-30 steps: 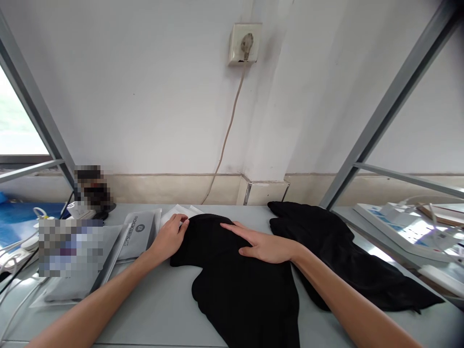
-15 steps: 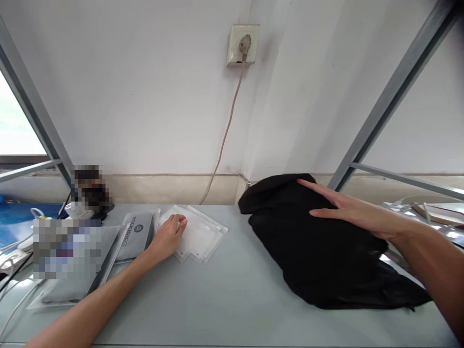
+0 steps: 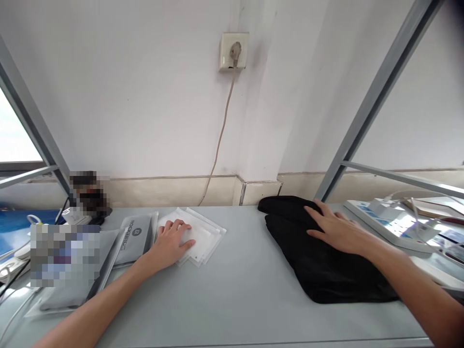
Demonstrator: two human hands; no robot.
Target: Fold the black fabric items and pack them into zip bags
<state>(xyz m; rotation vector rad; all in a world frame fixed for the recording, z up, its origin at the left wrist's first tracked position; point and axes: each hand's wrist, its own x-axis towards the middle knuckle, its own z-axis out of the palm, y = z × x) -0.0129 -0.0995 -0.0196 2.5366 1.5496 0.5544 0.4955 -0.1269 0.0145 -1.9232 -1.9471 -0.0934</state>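
On the left, my left hand (image 3: pixel 173 244) rests with fingers spread on a fanned stack of clear frosted plastic bags (image 3: pixel 205 237). A packed bag marked ROCKBROS (image 3: pixel 135 237) lies just left of that hand. Further left is a larger packed plastic bag (image 3: pixel 65 297) holding something grey, part of it blurred out. To the right, a folded black cloth item (image 3: pixel 311 261) lies on the table; it looks like a garment, but its kind is not clear. My right hand (image 3: pixel 335 227) lies over it, palm down, with its fingers apart.
The grey table (image 3: pixel 232 309) runs to the wall. A wall socket (image 3: pixel 234 52) holds a plug whose cable (image 3: pixel 222 135) drops behind the table. Metal frame posts (image 3: pixel 377 101) stand at both sides. White power strips and papers (image 3: pixel 387 227) lie at the right, cables at the left.
The black cloth has come down from a raised, tilted position to lie flat on the table, and my right hand has lowered with it. My left hand's fingers have spread over the bags.
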